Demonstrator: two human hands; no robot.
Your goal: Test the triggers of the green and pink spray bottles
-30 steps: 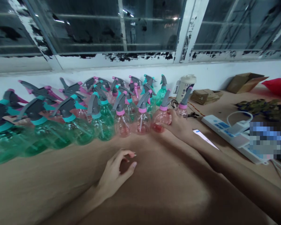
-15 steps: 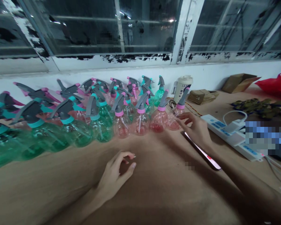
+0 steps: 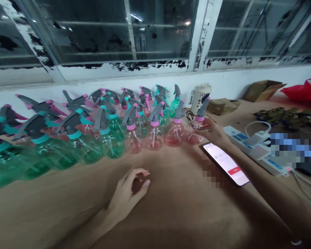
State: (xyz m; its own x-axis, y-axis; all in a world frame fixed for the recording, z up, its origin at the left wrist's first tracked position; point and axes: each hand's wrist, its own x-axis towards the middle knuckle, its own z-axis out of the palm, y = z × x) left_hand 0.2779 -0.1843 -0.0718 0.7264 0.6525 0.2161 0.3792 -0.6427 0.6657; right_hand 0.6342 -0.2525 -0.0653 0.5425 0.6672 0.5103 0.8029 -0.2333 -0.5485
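A pink spray bottle (image 3: 193, 139) with a grey and pink trigger head stands at the right end of the front row. My right hand (image 3: 215, 133) is curled round the right side of that bottle, its fingertips partly hidden by it. My left hand (image 3: 131, 188) rests low over the bare table, fingers bent, thumb apart, with nothing between them. Beside the gripped bottle is another pink spray bottle (image 3: 175, 134). Farther left stand a clear pinkish spray bottle (image 3: 154, 136) and a green spray bottle (image 3: 112, 145).
Several more green and pink spray bottles crowd the left and back. A lit phone (image 3: 229, 166) lies under my right forearm. Right of it is a white power strip (image 3: 272, 164) with cables. Behind stand a paper cup (image 3: 200, 97), cardboard boxes (image 3: 261, 90) and a red bag (image 3: 304, 91).
My right hand has closed in around the rightmost pink bottle, its fingers moving behind it. The phone's screen now shows more fully. My left hand has stayed in place.
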